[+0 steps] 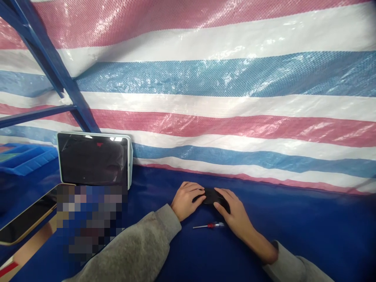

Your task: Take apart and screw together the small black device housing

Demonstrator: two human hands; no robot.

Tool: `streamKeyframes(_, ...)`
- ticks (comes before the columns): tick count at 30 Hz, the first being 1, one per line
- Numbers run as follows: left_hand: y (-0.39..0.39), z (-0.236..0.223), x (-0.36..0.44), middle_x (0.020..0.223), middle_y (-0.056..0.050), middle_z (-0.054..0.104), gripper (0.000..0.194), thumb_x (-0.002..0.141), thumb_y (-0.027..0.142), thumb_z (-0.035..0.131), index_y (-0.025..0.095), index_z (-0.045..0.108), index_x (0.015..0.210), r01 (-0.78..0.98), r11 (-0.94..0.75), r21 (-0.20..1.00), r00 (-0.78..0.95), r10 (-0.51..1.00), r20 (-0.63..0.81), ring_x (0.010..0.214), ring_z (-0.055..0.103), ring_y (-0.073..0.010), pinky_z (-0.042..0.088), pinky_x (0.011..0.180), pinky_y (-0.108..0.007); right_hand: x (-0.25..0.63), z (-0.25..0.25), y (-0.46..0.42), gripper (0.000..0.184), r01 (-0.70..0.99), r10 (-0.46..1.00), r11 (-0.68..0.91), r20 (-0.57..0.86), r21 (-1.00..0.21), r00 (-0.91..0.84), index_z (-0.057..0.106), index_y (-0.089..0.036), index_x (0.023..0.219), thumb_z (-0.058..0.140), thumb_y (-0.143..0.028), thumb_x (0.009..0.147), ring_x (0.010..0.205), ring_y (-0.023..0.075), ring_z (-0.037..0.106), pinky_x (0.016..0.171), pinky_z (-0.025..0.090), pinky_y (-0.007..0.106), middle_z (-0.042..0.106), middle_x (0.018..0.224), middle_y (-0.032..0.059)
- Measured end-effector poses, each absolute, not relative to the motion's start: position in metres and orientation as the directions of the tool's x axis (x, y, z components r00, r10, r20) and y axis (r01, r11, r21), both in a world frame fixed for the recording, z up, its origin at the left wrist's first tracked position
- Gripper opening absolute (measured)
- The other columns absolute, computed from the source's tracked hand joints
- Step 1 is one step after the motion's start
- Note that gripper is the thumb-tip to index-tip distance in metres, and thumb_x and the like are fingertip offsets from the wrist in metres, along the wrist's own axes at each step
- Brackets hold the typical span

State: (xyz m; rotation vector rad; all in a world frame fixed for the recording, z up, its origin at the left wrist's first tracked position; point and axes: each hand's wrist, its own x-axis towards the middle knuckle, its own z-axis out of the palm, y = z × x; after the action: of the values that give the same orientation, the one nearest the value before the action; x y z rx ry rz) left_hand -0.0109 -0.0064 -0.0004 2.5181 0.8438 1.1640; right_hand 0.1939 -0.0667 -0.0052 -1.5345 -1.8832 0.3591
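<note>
Well, from where I stand both forearms reach in over the blue table point(308, 235), angling inward until the hands nearly meet. The left hand point(188, 197) bends at the wrist, palm down, its thumb and fingers pinching the near-left end of a black mouse point(212, 197). The right hand point(233, 213) clasps the other end, thumb along the near side, fingers curled over the far side. So the mouse sits between them, just beyond a screwdriver point(210, 225) lying on the table.
</note>
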Motion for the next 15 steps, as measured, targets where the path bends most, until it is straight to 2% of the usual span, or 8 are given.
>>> streamKeyframes(5, -0.009, 0.0067, -0.0129, 0.119, -0.006, 0.065, 0.032, 0.09, 0.035, 0.06, 0.022, 0.062, 0.12, 0.432, -0.788, 0.439, 0.609, 0.614, 0.502, 0.107, 0.06, -0.0219, 0.04, 0.098, -0.042, 0.1928, -0.0024, -0.0667, 0.044, 0.747, 0.951, 0.253, 0.298, -0.614, -0.077, 0.056, -0.021, 0.125, 0.049, -0.046, 0.09, 0.113, 0.0271, 0.055, 0.097, 0.044, 0.046, 0.06, 0.121, 0.0116)
streamKeyframes(9, -0.0102, 0.0088, -0.0139, 0.126, -0.007, 0.06, 0.047, 0.082, 0.039, 0.069, 0.023, 0.058, 0.125, 0.444, -0.787, 0.429, 0.654, 0.611, 0.446, 0.112, 0.056, -0.0254, 0.038, 0.101, -0.045, 0.1927, -0.0034, -0.0679, 0.044, 0.75, 0.953, 0.25, 0.291, -0.613, -0.08, 0.055, -0.022, 0.127, 0.048, -0.045, 0.091, 0.113, 0.0271, 0.055, 0.097, 0.044, 0.046, 0.059, 0.123, 0.0112)
streamKeyframes(15, -0.0101, 0.0067, -0.0126, 0.121, -0.008, 0.064, 0.04, 0.089, 0.041, 0.06, 0.021, 0.057, 0.124, 0.445, -0.782, 0.436, 0.628, 0.62, 0.471, 0.109, 0.06, -0.0233, 0.035, 0.105, -0.047, 0.1943, -0.008, -0.0689, 0.054, 0.77, 0.944, 0.268, 0.317, -0.578, -0.09, 0.047, -0.02, 0.137, 0.052, -0.029, 0.084, 0.117, 0.0264, 0.053, 0.099, 0.043, 0.044, 0.053, 0.132, 0.0109)
